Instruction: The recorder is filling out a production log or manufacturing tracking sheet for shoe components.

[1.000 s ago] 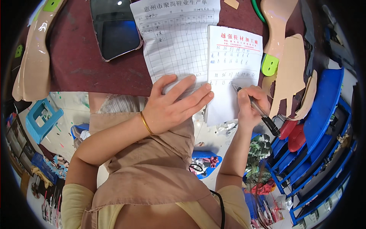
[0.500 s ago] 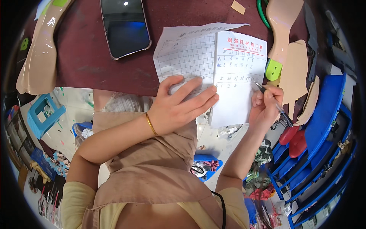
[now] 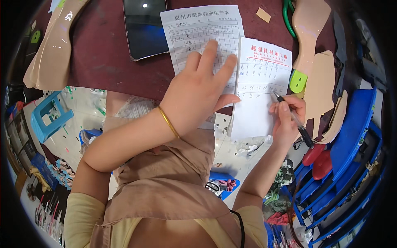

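Shifted empty left hand (image 3: 194, 93) farther over form (image 3: 202, 25), likely checking figures (image 3: 217, 32); next, mark pad (image 3: 253, 118) with pen (image 3: 301, 127) gripped in right hand (image 3: 287, 116).

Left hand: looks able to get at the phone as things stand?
Probably yes. The left hand is spread over the gridded sheet, with no object visible in it; the phone lies on the table to the left of the sheet, and nothing raised shows between them.
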The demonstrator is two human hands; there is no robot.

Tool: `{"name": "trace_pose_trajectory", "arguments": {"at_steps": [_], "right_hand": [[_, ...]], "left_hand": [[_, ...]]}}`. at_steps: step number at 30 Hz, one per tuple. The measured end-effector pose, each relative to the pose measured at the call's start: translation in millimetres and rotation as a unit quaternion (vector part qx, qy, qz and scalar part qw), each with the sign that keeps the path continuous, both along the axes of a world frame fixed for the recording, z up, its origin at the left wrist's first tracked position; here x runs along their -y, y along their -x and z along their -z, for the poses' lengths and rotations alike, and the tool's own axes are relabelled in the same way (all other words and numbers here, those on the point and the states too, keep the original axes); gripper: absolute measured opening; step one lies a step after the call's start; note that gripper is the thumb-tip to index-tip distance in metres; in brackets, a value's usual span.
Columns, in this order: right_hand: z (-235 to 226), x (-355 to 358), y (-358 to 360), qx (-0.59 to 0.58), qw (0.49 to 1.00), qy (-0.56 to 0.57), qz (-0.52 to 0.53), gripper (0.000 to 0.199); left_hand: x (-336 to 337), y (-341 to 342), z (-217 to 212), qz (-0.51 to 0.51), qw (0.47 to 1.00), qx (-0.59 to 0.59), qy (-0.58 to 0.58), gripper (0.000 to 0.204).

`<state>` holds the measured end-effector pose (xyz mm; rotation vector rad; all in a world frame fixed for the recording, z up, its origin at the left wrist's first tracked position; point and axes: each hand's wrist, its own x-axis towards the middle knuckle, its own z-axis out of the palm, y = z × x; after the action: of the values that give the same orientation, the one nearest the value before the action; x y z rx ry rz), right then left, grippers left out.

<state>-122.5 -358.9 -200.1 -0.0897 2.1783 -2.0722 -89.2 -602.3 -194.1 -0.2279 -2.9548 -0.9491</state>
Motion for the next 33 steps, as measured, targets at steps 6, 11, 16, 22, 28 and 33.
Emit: {"name": "trace_pose_trajectory", "arguments": {"at_steps": [6,11,16,22,28,33], "right_hand": [[24.3,-10.9,-4.5,-0.121,0.990,-0.064,0.026,0.012],[25.3,-5.3,-10.1,-0.132,0.987,-0.079,0.036,0.011],[22.4,-2.7,-9.6,-0.149,0.980,-0.126,0.038,0.011],[18.0,1.0,-6.2,-0.172,0.971,-0.167,0.019,0.011],[17.7,1.9,-5.9,-0.195,0.963,-0.183,0.011,0.009],[19.7,-0.5,-9.9,-0.133,0.976,-0.164,0.057,0.007]], "left_hand": [[-1.4,-2.6,5.4,0.021,0.997,-0.051,0.045,0.060],[-3.4,-3.9,6.7,0.026,0.997,-0.038,0.065,0.056],[-6.1,-4.2,6.4,0.029,0.996,-0.028,0.075,0.058],[-6.3,-3.8,6.1,0.035,0.995,-0.029,0.084,0.060],[-5.4,-3.4,4.7,0.039,0.995,-0.030,0.085,0.061],[-4.5,-4.3,3.4,0.041,0.996,-0.020,0.080,0.062]]}}
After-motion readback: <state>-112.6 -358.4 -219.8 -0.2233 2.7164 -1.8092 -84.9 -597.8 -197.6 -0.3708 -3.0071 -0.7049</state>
